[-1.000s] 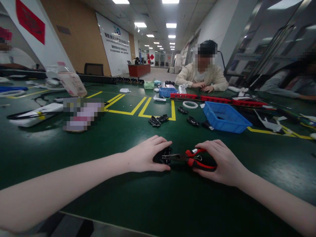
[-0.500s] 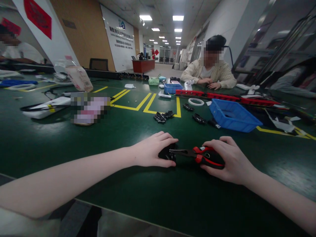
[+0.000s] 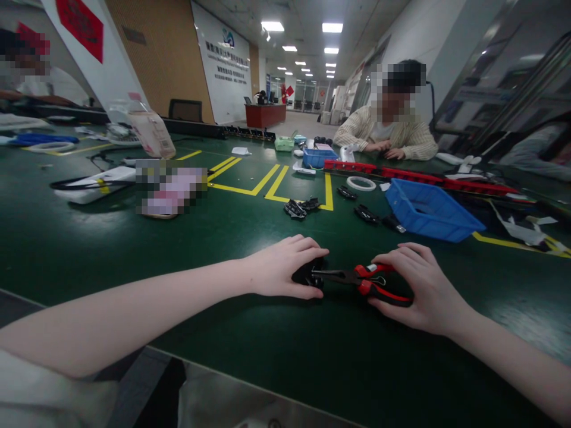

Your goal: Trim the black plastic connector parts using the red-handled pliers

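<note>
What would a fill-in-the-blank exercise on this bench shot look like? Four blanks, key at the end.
1. The right grip holds the pliers by their ____.
2. The left grip holds a small part coloured ____.
3. The large bin at the right is ____.
4. The stripes on the green tabletop are ____.

Missing words: handles; black; blue; yellow.

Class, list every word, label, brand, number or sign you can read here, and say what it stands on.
No text reads clearly enough to quote.
White wall sign: Chinese characters and a smaller Latin-letter line; too blurred.
Red paper sign: dark marks; too blurred.
Bottle: label; too blurred.
Pliers: no legible lettering.
</note>
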`<state>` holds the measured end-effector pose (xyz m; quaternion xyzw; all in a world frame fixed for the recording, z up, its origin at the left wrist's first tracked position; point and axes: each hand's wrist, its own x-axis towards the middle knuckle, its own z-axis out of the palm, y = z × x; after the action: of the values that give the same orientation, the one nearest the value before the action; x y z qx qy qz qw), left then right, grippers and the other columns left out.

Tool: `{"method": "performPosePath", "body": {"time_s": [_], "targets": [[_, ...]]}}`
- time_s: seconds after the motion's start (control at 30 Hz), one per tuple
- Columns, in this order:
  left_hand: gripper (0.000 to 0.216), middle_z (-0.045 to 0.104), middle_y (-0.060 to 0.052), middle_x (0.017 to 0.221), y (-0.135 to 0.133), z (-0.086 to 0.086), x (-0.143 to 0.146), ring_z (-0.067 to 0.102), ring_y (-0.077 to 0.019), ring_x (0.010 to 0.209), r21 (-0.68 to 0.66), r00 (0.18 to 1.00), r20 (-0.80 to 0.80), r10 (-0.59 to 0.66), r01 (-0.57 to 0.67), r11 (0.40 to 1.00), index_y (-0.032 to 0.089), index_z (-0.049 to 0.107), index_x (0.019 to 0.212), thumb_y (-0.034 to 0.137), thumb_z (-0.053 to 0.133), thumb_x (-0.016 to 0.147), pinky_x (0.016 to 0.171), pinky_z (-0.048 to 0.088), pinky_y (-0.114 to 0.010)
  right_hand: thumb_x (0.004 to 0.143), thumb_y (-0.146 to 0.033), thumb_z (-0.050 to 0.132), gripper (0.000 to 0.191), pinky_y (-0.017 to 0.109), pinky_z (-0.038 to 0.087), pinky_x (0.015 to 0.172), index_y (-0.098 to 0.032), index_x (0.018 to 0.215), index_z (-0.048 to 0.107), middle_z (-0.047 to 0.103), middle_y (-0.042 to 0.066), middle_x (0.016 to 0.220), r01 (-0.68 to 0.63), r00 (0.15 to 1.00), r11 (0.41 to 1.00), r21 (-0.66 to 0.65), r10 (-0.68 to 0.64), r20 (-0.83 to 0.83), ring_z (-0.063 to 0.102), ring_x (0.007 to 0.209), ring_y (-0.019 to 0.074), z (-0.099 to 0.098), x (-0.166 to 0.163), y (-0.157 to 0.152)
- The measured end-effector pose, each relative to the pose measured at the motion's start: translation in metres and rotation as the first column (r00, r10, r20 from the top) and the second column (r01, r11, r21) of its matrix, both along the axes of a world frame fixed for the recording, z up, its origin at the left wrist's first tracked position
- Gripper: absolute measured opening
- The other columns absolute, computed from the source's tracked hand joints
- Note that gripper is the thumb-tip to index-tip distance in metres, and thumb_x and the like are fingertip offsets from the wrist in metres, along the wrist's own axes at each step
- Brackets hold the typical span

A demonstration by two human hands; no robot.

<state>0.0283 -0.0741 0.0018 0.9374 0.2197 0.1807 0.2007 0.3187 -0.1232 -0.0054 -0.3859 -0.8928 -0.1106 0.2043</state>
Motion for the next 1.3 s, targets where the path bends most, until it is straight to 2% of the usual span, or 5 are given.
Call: {"method": "performPosePath", "body": {"time_s": [0.27, 0.5, 0.9, 1.07, 1.3], "targets": [[0.064, 0.056, -0.014, 0.125, -0.0011, 0.0007, 0.0004, 0.052, -0.0302, 0.111, -0.018, 1.000, 0.024, 0.005, -0.005, 1.000, 0.017, 0.051, 0.132, 0.046, 0.068, 0.078, 0.095, 0.039, -0.041, 0.073, -0.044, 0.065, 0.043, 0.050, 0.038, 0.091, -0.020, 0.106, 0.052, 0.066, 0.007, 0.092, -0.002, 1.000, 1.000, 0.024, 0.002, -0.014, 0.061, 0.084, 0.0257, -0.0016, 0.0001, 0.0010], [0.065, 0.054, -0.017, 0.125, -0.0014, 0.0003, 0.0002, 0.052, -0.0312, 0.110, 0.067, 1.000, -0.030, -0.007, 0.009, 0.998, 0.012, 0.048, 0.134, 0.050, 0.062, 0.082, 0.093, 0.041, -0.040, 0.075, -0.044, 0.064, 0.043, 0.053, 0.036, 0.093, -0.021, 0.109, 0.050, 0.065, 0.007, 0.091, -0.014, 1.000, 0.999, 0.049, 0.013, 0.025, 0.061, 0.082, 0.0257, -0.0005, 0.0003, 0.0008], [0.066, 0.053, -0.017, 0.126, -0.0014, 0.0019, 0.0006, 0.051, -0.0326, 0.112, 0.042, 0.999, -0.044, -0.010, 0.012, 0.999, 0.012, 0.047, 0.135, 0.049, 0.063, 0.082, 0.095, 0.040, -0.043, 0.075, -0.041, 0.065, 0.042, 0.055, 0.035, 0.098, -0.020, 0.107, 0.050, 0.065, 0.008, 0.093, -0.024, 1.000, 0.998, 0.050, 0.023, 0.014, 0.061, 0.087, 0.0264, 0.0002, 0.0016, 0.0008], [0.069, 0.052, -0.018, 0.127, -0.0015, 0.0022, 0.0009, 0.050, -0.0308, 0.111, 0.082, 0.997, -0.083, -0.008, 0.015, 0.996, 0.007, 0.046, 0.134, 0.049, 0.063, 0.082, 0.095, 0.041, -0.042, 0.073, -0.044, 0.066, 0.045, 0.056, 0.035, 0.098, -0.020, 0.108, 0.050, 0.065, 0.007, 0.093, -0.027, 0.999, 0.998, 0.057, 0.025, 0.034, 0.061, 0.087, 0.0263, -0.0005, 0.0018, 0.0013], [0.069, 0.052, -0.015, 0.128, -0.0019, 0.0026, 0.0003, 0.049, -0.0272, 0.112, 0.109, 0.992, -0.126, 0.011, 0.003, 0.994, 0.009, 0.044, 0.135, 0.049, 0.064, 0.082, 0.096, 0.042, -0.038, 0.074, -0.044, 0.066, 0.044, 0.057, 0.034, 0.098, -0.018, 0.106, 0.052, 0.065, 0.008, 0.091, -0.027, 0.998, 0.998, 0.062, 0.024, 0.051, 0.062, 0.084, 0.0259, -0.0014, 0.0019, 0.0015]]}}
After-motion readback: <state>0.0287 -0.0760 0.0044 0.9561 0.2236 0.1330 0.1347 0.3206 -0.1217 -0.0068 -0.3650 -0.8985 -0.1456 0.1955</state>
